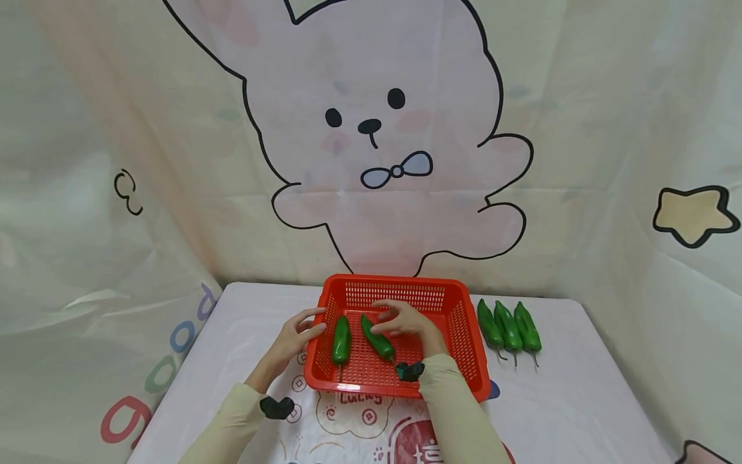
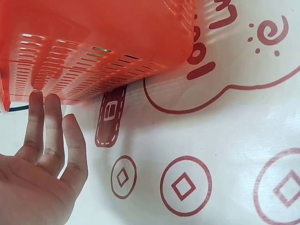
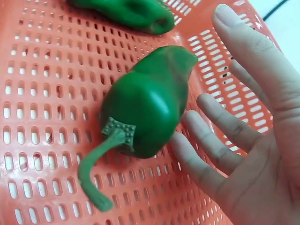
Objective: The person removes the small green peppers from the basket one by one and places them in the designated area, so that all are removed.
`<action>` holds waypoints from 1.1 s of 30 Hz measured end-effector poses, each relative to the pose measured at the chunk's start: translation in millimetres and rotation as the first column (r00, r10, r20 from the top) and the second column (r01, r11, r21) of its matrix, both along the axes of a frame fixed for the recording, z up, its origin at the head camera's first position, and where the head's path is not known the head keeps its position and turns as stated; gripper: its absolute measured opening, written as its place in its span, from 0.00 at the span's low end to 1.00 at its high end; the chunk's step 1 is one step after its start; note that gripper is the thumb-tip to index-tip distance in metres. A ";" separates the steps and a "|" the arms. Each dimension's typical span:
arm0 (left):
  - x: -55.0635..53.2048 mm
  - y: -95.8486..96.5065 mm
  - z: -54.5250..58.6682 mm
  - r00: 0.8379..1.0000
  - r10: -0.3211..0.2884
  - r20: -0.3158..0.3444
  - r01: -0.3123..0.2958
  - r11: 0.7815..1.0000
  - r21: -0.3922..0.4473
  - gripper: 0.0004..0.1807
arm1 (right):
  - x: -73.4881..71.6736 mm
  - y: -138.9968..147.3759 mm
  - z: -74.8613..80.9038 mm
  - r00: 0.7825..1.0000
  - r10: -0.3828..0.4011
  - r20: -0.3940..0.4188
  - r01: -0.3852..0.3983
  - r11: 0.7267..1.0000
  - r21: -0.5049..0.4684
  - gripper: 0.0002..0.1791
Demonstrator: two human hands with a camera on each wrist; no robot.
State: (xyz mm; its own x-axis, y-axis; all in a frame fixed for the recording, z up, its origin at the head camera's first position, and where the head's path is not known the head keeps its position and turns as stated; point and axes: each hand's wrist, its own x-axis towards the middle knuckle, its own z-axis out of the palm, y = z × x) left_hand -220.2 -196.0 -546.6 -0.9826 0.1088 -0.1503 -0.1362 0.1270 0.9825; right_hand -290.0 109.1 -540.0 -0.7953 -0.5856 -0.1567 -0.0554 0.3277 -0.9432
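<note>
Two green peppers lie inside a red plastic basket (image 1: pixel 417 390). The nearer one to my right hand (image 1: pixel 406 320) is a pepper (image 3: pixel 140 103) with a curved stem, resting on the slotted floor. My right fingers are spread loosely beside it, thumb held apart, gripping nothing. The other pepper (image 1: pixel 341 340) lies along the basket's left side. My left hand (image 1: pixel 292 338) is at the basket's left wall, its fingertips (image 2: pixel 52 101) right at the slotted side and the fingers loosely extended.
Three more green peppers (image 1: pixel 509 327) lie side by side on the table right of the basket. The white tablecloth (image 1: pixel 580 393) carries red printed drawings. A cloth backdrop (image 1: pixel 394 225) with a cartoon animal stands close behind the table.
</note>
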 end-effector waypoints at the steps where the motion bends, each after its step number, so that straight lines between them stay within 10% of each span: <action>1: -0.2 0.1 -0.2 1.000 -0.001 0.002 0.001 1.000 -0.001 0.27 | 0.5 -1.4 -0.2 1.000 -0.002 0.005 0.002 1.000 0.005 0.36; 17: -1.2 -0.5 3.1 1.000 0.003 -0.003 -0.003 1.000 -0.005 0.27 | 2.8 -16.6 2.5 0.998 0.063 -0.018 -0.060 0.989 0.136 0.36; 33: 1.6 0.2 0.3 1.000 -0.007 0.000 0.007 1.000 0.005 0.28 | 4.0 -4.0 -8.0 0.996 0.008 0.090 -0.005 0.999 -0.040 0.35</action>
